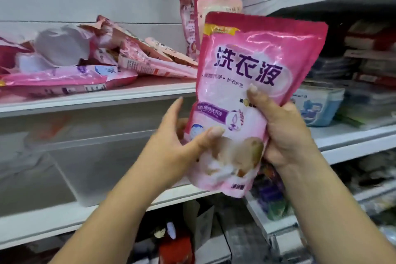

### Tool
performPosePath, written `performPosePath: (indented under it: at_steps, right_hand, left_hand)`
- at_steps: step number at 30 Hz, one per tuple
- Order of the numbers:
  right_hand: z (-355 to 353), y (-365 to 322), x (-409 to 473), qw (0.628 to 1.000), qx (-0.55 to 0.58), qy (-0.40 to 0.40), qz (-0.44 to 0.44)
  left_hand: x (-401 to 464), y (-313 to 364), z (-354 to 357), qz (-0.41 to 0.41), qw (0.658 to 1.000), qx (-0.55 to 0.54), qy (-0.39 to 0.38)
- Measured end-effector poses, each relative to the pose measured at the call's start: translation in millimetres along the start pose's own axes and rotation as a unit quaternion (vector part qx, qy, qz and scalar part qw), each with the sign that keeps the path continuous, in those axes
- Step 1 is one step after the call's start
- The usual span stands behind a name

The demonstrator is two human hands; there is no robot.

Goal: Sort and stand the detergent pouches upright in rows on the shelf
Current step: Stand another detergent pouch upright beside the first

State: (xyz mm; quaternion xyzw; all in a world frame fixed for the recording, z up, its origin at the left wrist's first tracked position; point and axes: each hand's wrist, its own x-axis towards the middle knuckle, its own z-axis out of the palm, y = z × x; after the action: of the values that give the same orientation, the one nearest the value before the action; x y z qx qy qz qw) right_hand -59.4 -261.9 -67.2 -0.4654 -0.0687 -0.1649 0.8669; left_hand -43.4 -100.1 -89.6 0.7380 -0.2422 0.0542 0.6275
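Holding one pink pouch (246, 96) upright, left hand (182, 135) and right hand (280, 126) both in closed grip; next, standing it beside upright pouches (205, 6) on shelf (96, 96).

Bright, even light; soft motion blur throughout, edges bent by wide-angle distortion.

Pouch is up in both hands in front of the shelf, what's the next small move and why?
Probably carry the held pouch up and back onto the shelf, standing it in front of the upright pouches at the right end. The left hand and right hand both grip its lower half, front facing out, so it is ready to stand. Heaped pouches lie flat to the left.
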Motion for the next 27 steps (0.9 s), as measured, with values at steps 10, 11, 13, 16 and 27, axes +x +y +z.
performPosePath:
  at_steps: [10,11,13,16,27]
  right_hand:
    - [-11,-57,39,0.98,-0.161,-0.009,-0.118]
    - [-12,-60,47,0.974,-0.173,0.013,-0.147]
    - [-14,-68,65,0.952,-0.22,0.05,-0.207]
    - [-16,-77,99,0.923,-0.275,0.069,-0.262]
    - [-28,-45,201,0.974,-0.218,-0.023,-0.06]
  left_hand:
    - [91,38,56,0.158,0.981,-0.108,-0.017]
    - [99,43,54,0.169,0.982,-0.059,-0.052]
    - [123,49,39,0.197,0.973,0.093,-0.081]
    - [161,49,2,0.167,0.864,0.473,-0.054]
    - [190,30,-44,0.053,0.707,0.686,-0.166]
